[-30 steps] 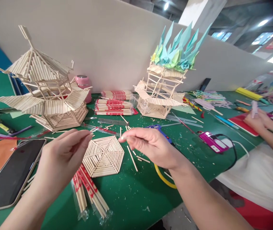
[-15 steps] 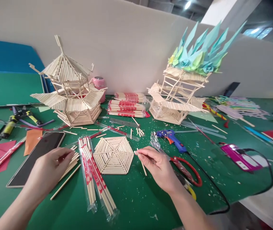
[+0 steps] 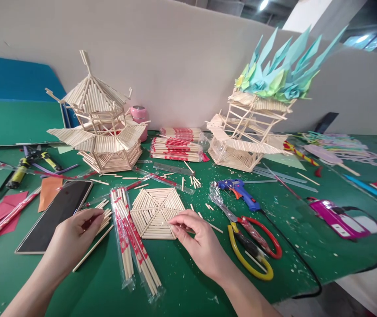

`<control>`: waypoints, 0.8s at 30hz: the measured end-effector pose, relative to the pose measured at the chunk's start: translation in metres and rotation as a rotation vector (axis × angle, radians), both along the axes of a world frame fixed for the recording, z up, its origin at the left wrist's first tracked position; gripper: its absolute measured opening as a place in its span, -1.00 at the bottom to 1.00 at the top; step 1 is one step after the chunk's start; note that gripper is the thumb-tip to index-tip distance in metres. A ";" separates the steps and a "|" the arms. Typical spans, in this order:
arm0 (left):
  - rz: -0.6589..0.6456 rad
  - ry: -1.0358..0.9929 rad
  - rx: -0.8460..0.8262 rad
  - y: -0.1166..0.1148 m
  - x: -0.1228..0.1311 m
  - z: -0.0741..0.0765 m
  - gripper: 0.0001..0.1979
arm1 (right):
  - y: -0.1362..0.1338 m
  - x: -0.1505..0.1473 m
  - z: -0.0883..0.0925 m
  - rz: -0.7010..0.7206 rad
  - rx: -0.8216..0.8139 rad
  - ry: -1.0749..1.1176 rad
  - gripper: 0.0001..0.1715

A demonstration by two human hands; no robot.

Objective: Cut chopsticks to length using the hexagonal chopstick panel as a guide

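Observation:
A hexagonal panel of wooden sticks (image 3: pixel 155 207) lies flat on the green table. My right hand (image 3: pixel 197 240) is over its lower right side, thumb and fingers pinched together at the panel. Anything between those fingertips is too small to make out. To the left, my left hand (image 3: pixel 72 233) is closed in a pinch above loose wooden sticks (image 3: pixel 104 220), beside a dark phone (image 3: pixel 56 215). Whatever it may hold is hidden. Plastic-wrapped chopsticks (image 3: pixel 138 246) with red printing lie between the left hand and the panel.
Two stick-built pavilions (image 3: pixel 109 149) (image 3: pixel 234 152) stand at the back, the right one topped with blue-green paper. Wrapped chopstick bundles (image 3: pixel 175 149) lie between them. On the right are a blue glue gun (image 3: pixel 241 193), red- and yellow-handled cutters (image 3: pixel 261 251) and a magenta power strip (image 3: pixel 334 218).
My right hand has moved left onto the panel from beside its right edge. The stick near that hand now lies on the table. My left hand keeps its pinch nearly in place.

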State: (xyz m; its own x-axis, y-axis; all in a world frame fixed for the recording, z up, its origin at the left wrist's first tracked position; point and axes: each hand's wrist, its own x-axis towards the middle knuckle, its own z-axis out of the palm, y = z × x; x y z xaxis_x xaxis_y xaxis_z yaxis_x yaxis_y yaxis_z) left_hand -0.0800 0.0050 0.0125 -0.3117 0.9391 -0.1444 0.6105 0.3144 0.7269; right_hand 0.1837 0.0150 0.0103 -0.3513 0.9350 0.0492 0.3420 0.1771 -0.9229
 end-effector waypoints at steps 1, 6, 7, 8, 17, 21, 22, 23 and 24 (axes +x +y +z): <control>0.005 -0.104 -0.025 -0.001 0.001 0.002 -0.78 | 0.000 -0.003 0.001 -0.007 -0.020 0.011 -0.85; 0.099 -0.751 -0.083 -0.004 0.010 0.012 -0.72 | 0.001 -0.023 0.003 0.014 -0.264 0.213 -0.85; 0.128 -0.843 -0.091 -0.004 0.011 0.014 -0.71 | 0.002 -0.028 0.003 0.033 -0.324 0.270 -0.86; 0.154 -0.912 -0.096 -0.005 0.012 0.016 -0.69 | 0.003 -0.035 0.003 0.052 -0.382 0.321 -0.86; 0.288 -1.063 -0.013 -0.010 0.023 0.021 -0.67 | 0.011 -0.078 0.010 0.156 -0.591 0.533 -0.74; 0.245 -1.135 0.005 -0.009 0.051 0.025 -0.71 | 0.011 -0.074 0.014 0.151 -0.427 0.487 -0.78; 0.220 -1.158 -0.002 -0.008 0.058 0.026 -0.73 | 0.011 -0.072 0.015 0.147 -0.376 0.451 -0.79; 0.203 -1.178 -0.004 -0.007 0.064 0.027 -0.75 | 0.010 -0.069 0.016 0.137 -0.327 0.409 -0.79; 0.190 -1.194 -0.002 -0.007 0.070 0.028 -0.77 | 0.010 -0.067 0.018 0.120 -0.280 0.364 -0.78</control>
State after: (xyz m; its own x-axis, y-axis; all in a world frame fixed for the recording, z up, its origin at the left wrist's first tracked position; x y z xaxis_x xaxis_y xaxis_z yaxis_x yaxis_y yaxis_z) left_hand -0.0104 -0.0017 0.0406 -0.1140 0.8920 -0.4373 -0.5016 0.3283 0.8004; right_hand 0.1168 0.0246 0.0278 -0.4646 0.8835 -0.0594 -0.0198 -0.0775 -0.9968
